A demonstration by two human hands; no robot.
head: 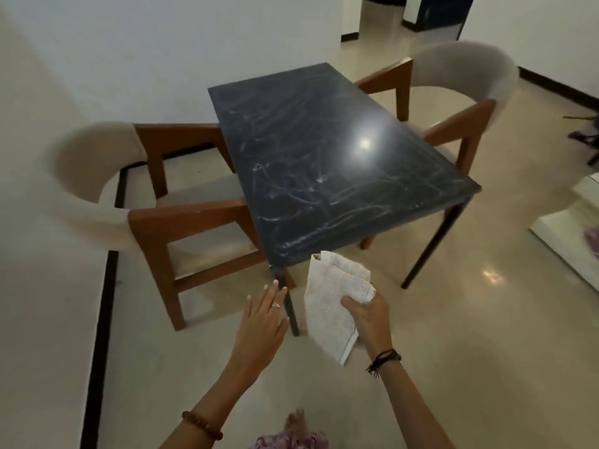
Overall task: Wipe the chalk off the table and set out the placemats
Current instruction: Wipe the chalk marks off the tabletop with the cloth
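Pale room, glossy floor, two armchairs

White walls [162,34] meet a shiny beige floor [453,319] edged with dark skirting [97,335] — two wooden chairs with curved pale backs, one on the left [181,222], one on the right [453,102]; a doorway [382,17] opens behind.

The table [330,150] has a dark, glossy top, smooth enough to mirror a lamp, smeared with pale matt chalk marks [291,186]. Its legs look dark and matt. The 2 chairs [181,222] have reddish-brown wood frames and beige cloth-covered backs. The right hand [369,315] grips a white cloth [330,303], soft and crumpled. The floor [453,319] is pale, polished and glossy.
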